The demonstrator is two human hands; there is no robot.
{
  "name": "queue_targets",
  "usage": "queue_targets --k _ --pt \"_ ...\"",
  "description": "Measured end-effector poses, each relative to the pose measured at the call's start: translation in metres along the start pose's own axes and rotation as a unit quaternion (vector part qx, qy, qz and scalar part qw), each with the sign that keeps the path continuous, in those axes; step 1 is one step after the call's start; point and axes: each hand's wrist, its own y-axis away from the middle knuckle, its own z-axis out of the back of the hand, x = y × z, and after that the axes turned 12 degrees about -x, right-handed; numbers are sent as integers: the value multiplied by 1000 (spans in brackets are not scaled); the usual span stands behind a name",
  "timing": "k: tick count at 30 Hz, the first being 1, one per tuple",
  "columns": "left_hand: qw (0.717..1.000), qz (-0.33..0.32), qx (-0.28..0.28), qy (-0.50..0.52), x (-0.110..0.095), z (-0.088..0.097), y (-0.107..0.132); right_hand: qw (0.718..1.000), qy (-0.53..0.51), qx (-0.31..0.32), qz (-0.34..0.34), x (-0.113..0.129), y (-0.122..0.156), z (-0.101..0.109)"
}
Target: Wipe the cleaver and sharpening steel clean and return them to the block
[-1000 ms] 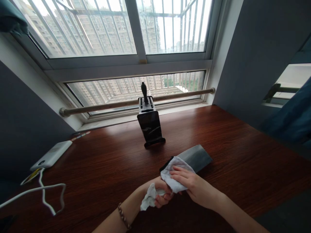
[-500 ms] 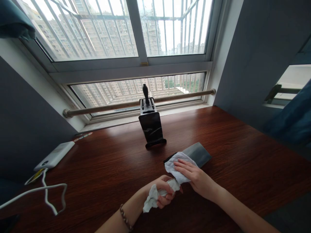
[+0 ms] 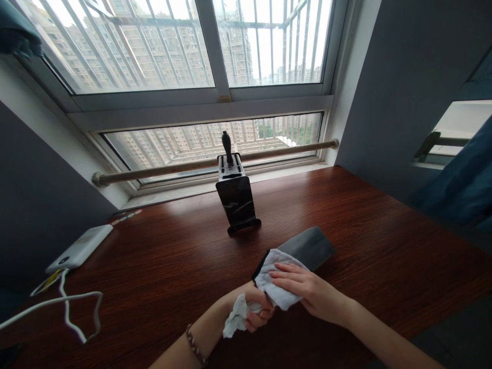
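A cleaver with a broad grey blade [image 3: 310,247] is held low over the wooden table. My left hand [image 3: 258,306] is closed around its handle end, with a crumpled white tissue [image 3: 236,318] bunched in the fingers; the handle itself is hidden. Over the part of the blade nearest the handle lies a folded white cloth [image 3: 277,287] with a dark edge showing beside it. My right hand [image 3: 305,287] presses this cloth against the blade, fingers laid across it and the thumb out of sight. A braided bracelet circles my left wrist.
Beyond the hands a black knife block [image 3: 236,202] stands on the table [image 3: 165,256], one dark handle [image 3: 226,146] rising from it. On the left lie a white power bank-like device [image 3: 80,248] and a white cable [image 3: 65,307]. A window with a rail [image 3: 172,168] is behind.
The cloth and my right hand have slid along the blade toward my left hand, baring more of the blade. The view has shifted slightly.
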Motion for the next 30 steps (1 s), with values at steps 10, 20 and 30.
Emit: queue_targets --k 10,20,30 --pt "996 18 51 68 0 11 -4 950 85 -242 -179 -66 29 -10" --pt "998 -12 19 56 -3 1 0 478 -467 -576 -471 -66 29 7" --pt "998 -35 -21 44 2 -20 4 324 -602 -566 -461 -39 26 6"
